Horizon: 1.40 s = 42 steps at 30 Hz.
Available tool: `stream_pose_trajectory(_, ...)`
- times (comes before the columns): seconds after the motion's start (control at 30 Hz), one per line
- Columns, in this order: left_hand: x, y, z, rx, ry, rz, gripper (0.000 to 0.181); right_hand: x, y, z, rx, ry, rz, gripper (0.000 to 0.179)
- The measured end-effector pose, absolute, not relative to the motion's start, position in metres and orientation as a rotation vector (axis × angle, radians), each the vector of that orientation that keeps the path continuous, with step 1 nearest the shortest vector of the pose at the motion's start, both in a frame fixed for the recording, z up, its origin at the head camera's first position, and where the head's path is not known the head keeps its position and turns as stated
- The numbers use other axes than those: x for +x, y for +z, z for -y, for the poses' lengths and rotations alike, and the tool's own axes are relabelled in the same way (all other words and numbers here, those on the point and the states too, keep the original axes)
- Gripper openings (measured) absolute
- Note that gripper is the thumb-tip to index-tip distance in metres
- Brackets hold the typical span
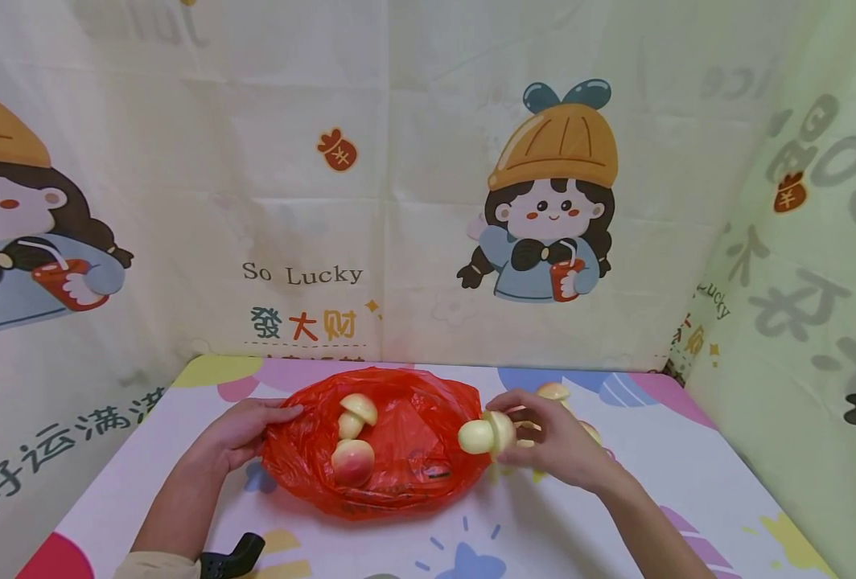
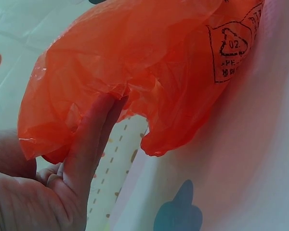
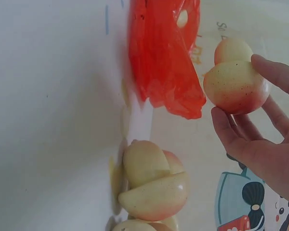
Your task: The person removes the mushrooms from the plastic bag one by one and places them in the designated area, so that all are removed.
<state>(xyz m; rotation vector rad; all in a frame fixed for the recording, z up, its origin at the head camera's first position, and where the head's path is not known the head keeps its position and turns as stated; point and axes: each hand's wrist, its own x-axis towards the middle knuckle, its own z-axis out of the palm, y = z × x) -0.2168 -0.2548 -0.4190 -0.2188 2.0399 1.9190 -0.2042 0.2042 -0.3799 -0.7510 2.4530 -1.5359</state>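
Observation:
A red plastic bag [image 1: 406, 438] lies spread with its mouth facing up. Its left rim is pinched by my left hand [image 1: 238, 434], thumb inside the mouth; from the left wrist view, straight fingers [image 2: 89, 130] back the thin film. Inside the bag rest two toy mushrooms, one with a pale stem [image 1: 350, 426], the other showing a pinkish cap [image 1: 353, 464]. Beside the bag's right rim, my right hand [image 1: 558, 438] holds another toy mushroom [image 1: 477, 437] by its cap, stem pointing left. In the right wrist view, thumb and fingertips grip that cap [image 3: 238, 89] from opposite sides.
Behind my right hand, more toy mushrooms [image 1: 553, 392] lie on the table, partly hidden; the right wrist view shows them close together [image 3: 156, 192]. The patterned tabletop [image 1: 399, 543] meets a printed cloth backdrop [image 1: 428, 185] at its back and sides.

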Motion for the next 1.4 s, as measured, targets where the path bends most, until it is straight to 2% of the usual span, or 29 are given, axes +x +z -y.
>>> stream_pose_trajectory(0.67,-0.216,-0.419,0.255,-0.232,1.925,-2.040,0.058,-0.187,-0.376,-0.223,-0.730,-1.494,-2.444,0.050)
stream_pose_trajectory(1.4,-0.217,-0.416,0.255,-0.234,1.926,-2.031,0.056,-0.184,-0.378,-0.237,-0.683,-1.423,-2.449,0.050)
